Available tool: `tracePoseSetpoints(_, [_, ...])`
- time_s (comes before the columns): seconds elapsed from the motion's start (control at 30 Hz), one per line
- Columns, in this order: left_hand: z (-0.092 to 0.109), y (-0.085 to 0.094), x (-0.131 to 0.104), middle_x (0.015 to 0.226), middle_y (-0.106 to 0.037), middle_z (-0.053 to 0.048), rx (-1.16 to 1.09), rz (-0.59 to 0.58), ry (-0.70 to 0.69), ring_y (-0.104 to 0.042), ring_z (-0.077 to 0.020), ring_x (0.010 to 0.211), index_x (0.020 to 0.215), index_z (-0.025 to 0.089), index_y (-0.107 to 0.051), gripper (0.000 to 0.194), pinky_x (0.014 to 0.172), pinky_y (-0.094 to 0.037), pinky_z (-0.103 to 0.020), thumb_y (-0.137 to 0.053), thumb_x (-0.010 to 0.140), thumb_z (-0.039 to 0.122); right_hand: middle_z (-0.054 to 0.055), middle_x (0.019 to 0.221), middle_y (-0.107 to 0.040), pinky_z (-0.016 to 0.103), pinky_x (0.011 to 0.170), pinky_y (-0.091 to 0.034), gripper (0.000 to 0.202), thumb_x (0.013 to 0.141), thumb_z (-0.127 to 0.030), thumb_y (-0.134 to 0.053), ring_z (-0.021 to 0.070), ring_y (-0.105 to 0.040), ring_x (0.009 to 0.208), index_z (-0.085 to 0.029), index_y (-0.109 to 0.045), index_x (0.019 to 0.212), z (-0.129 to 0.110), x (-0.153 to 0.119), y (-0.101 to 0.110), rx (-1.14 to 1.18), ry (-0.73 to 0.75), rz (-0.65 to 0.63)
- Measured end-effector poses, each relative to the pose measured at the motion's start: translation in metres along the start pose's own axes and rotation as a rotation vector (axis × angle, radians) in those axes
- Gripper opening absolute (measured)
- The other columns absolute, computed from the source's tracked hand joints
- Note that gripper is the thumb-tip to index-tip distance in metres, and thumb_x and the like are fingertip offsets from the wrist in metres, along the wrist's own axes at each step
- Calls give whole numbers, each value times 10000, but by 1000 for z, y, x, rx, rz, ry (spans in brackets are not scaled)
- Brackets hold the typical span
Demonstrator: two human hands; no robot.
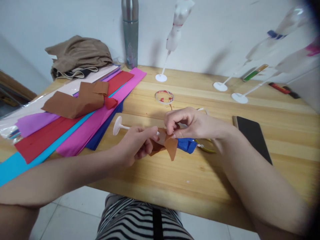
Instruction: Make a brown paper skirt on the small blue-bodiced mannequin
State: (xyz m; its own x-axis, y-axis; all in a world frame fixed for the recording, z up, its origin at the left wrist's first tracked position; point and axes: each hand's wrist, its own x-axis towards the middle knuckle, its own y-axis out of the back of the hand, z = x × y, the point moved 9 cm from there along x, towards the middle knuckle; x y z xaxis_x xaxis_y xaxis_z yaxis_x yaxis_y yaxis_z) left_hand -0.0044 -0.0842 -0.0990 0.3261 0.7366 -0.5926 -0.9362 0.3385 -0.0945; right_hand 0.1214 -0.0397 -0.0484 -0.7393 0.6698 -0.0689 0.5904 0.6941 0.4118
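My left hand [137, 141] is closed around a small white mannequin lying on its side, whose round stand base [117, 125] sticks out to the left. Brown crepe paper [171, 146] wraps part of the mannequin, with a pointed flap hanging toward me. At that flap's upper edge, the thumb and fingers of my right hand [183, 123] pinch the paper. Blue crepe paper [187, 145] shows just right of the brown piece, below my right wrist. Most of the mannequin's body is hidden by my hands and the paper.
Coloured crepe strips [100, 121] with a brown piece [80, 100] lie at left, near folded brown cloth [80, 53]. A bottle [130, 36], several standing mannequins [173, 36], a clear ring [164, 97], a glue-like green tube [252, 74] and a black phone [252, 135] are around.
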Motion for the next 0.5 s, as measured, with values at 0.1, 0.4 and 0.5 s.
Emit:
tracePoseSetpoints(0.1, [-8, -10, -2, 416, -445, 48, -158, -27, 71, -298, -43, 355, 750, 141, -614, 348, 403, -124, -178, -601, 972, 409, -2, 727, -623, 208, 561, -427, 146, 835, -264, -772, 90, -535, 618, -166, -697, 757, -1, -3, -1, -6, 19, -47])
tracePoseSetpoints(0.4, [-7, -28, -1, 413, -422, 70, -211, -80, 81, -286, -28, 353, 622, 160, -541, 318, 388, -132, -190, -679, 895, 243, 3, 761, -618, 217, 562, -432, 140, 865, -298, -792, 99, -553, 637, -174, -781, 802, 0, -6, -4, -27, 53, -104])
tracePoseSetpoints(0.5, [-9, -30, 2, 406, -424, 76, -223, -88, 95, -286, -23, 342, 616, 161, -539, 320, 378, -128, -180, -663, 905, 219, -2, 747, -619, 229, 550, -430, 105, 851, -280, -792, 105, -555, 624, -190, -789, 796, -1, -6, -4, -26, 48, -100])
